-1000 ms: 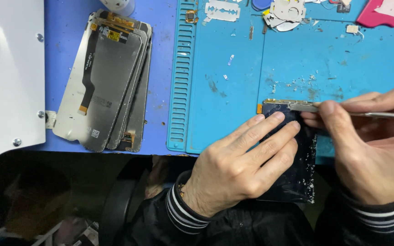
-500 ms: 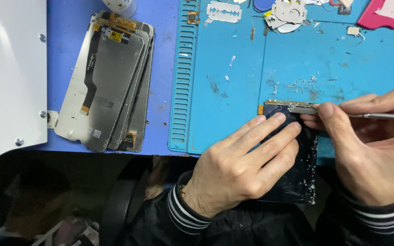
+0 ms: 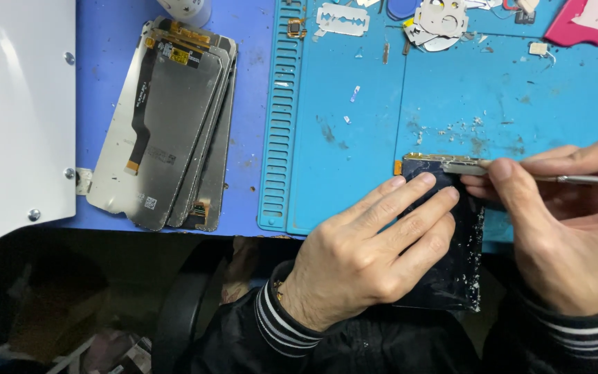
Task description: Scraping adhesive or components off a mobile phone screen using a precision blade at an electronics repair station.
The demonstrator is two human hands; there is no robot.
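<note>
Left hand (image 3: 372, 253) presses the screen (image 3: 451, 263) flat at the desk's (image 3: 257, 83) front edge; right fingers (image 3: 513, 183) pinch a tool (image 3: 576, 180), which might slip and crack the glass.

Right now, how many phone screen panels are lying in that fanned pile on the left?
3 at least: the top panel lies face down; a second edge and third edge peek out along its right side. More may be hidden beneath. Another dark screen lies under both hands.

Glossy black glass screen panel (image 3: 451, 263), chipped along its edge; thin bright metal tool (image 3: 590, 181); matt blue rubbery work mat (image 3: 354, 104), scuffed; grey matt-backed display panels (image 3: 167, 125); shiny metal razor blade (image 3: 341, 19).
</note>
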